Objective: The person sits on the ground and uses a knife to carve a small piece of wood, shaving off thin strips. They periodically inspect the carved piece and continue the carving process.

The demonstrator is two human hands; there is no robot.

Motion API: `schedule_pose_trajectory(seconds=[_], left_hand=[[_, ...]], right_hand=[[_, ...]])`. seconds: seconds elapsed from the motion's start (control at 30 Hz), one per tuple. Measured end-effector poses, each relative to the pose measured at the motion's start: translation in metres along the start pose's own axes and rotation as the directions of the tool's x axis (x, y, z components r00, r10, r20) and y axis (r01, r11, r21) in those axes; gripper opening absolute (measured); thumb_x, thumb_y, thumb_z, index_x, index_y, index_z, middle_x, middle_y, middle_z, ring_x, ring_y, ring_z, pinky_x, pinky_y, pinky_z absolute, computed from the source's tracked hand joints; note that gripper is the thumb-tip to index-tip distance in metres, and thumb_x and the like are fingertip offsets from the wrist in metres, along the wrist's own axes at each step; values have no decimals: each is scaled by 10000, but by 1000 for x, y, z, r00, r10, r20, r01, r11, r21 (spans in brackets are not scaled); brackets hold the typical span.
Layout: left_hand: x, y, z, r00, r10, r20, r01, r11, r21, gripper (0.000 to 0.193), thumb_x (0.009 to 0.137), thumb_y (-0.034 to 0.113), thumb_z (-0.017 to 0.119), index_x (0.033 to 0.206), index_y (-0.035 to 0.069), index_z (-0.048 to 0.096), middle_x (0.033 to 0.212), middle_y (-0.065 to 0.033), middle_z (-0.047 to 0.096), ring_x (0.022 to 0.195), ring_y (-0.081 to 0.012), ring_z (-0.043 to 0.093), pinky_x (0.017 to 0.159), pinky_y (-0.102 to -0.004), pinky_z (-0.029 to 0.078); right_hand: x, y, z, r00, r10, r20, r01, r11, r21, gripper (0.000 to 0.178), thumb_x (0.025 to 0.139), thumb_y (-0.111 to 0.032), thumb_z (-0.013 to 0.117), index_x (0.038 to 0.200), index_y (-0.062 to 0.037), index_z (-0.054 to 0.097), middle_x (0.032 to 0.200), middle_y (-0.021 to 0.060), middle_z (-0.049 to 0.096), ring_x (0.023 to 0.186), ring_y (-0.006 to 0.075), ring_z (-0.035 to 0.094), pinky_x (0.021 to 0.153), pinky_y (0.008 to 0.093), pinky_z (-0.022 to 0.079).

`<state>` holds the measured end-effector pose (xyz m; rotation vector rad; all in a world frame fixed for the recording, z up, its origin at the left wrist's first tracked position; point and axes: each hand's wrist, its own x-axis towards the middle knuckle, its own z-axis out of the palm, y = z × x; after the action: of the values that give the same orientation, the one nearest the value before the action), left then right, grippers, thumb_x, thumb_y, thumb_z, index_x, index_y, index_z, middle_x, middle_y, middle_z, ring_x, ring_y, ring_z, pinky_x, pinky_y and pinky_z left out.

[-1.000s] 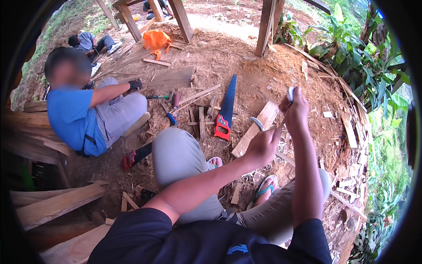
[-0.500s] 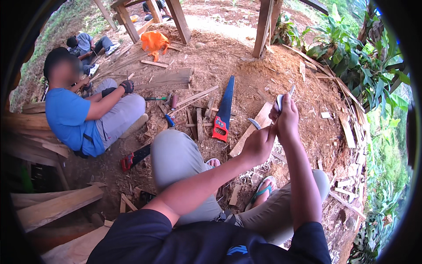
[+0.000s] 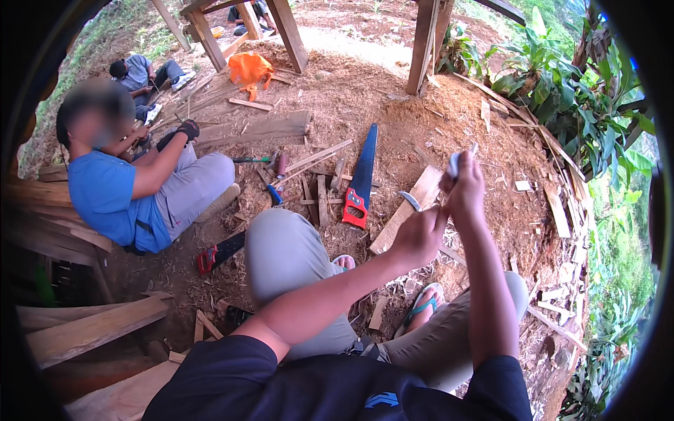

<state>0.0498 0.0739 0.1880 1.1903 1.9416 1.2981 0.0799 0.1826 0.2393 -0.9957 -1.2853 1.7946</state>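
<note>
My left hand [image 3: 419, 238] is closed in a fist in front of my knees, and a curved metal blade [image 3: 410, 201] juts out beside its knuckles; the handle is hidden in the fingers. Just beyond it, and higher, my right hand [image 3: 465, 189] is wrapped round a pale, smooth, rounded piece [image 3: 453, 164]. A light narrow tip [image 3: 474, 149] sticks up past the right fingers. The two hands are close together, the left fingers near the right wrist. What lies inside the right palm cannot be seen.
A red-handled handsaw [image 3: 360, 182] lies ahead on the chip-strewn ground, another saw [image 3: 219, 252] by my left knee. A wooden board [image 3: 411, 210] lies beneath my hands. At left sits a person in a blue shirt [image 3: 105, 182]. Wooden posts [image 3: 424, 49] stand ahead.
The view has shifted slightly, moving the scene a little right and down. My right hand and the pale piece have tilted slightly. The person in blue has turned their head and shifted their hands.
</note>
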Motion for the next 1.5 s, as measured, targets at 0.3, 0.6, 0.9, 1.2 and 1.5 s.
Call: schedule_pose_trajectory(seconds=[0.3, 0.6, 0.9, 1.2, 1.5], left_hand=[[-7, 8, -1, 999, 33, 6, -33, 999, 10, 481, 1036, 349, 322, 825, -3, 574, 582, -179, 570, 572, -353, 606, 559, -473, 407], [3, 6, -15, 1000, 2, 15, -1, 999, -36, 492, 1036, 351, 315, 767, -1, 531, 571, -159, 555, 552, -319, 596, 559, -446, 415], [-2, 6, -14, 1000, 8, -10, -8, 1000, -3, 475, 1036, 343, 324, 811, -7, 555, 578, -148, 539, 517, -306, 553, 565, -434, 423], [-6, 10, -13, 999, 35, -18, -33, 996, 85, 486, 1038, 352, 333, 763, 19, 558, 537, -131, 536, 522, -281, 592, 533, -424, 423], [0, 14, -7, 1000, -3, 14, 1, 991, 131, 424, 1022, 319, 380, 837, 3, 594, 604, -154, 598, 591, -351, 624, 578, -455, 452]], right_hand=[[11, 18, -9, 997, 18, 74, -22, 998, 56, 343, 1036, -381, 376, 994, -63, 501, 701, 2, 499, 558, 88, 456, 535, 235, 397], [-4, 14, 5, 996, 5, 94, -7, 1000, 18, 354, 1043, -376, 340, 973, -65, 493, 717, 3, 512, 567, 86, 450, 541, 229, 400], [4, 14, 3, 1000, -12, -3, 12, 998, -66, 334, 1048, -348, 330, 960, -70, 492, 727, 11, 504, 571, 97, 448, 555, 250, 406], [7, -17, 8, 999, 36, -9, -36, 998, -45, 323, 1049, -327, 325, 991, -54, 486, 761, 36, 537, 597, 97, 457, 544, 231, 406], [22, -23, -6, 987, -8, -160, -26, 978, -209, 407, 1055, -349, 275, 1076, -6, 492, 795, 56, 568, 644, 111, 502, 591, 269, 431]])
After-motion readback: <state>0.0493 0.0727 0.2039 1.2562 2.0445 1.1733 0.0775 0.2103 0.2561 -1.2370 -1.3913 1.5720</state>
